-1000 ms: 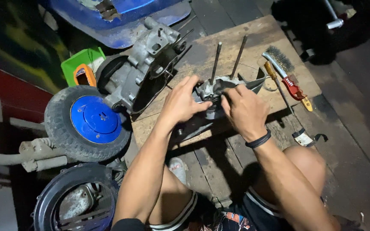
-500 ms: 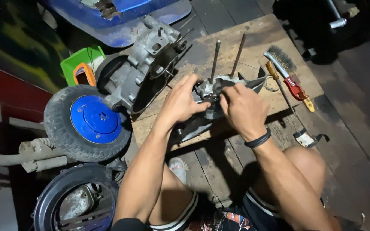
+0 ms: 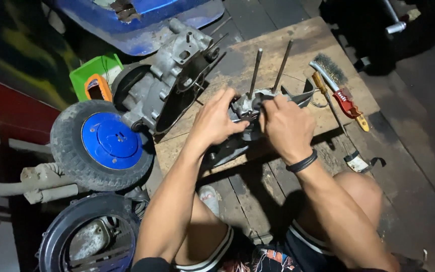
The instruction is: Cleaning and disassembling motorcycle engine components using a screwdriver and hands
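A grey metal engine part with two long upright studs lies on a wooden board. My left hand grips its left side. My right hand, with a black band on the wrist, is closed over its top right, fingers curled against the metal. Much of the part is hidden under both hands.
A larger grey engine casing leans at the board's left edge. A small tyre with a blue rim lies left of it. A wire brush and a screwdriver lie on the right. Another wheel sits bottom left.
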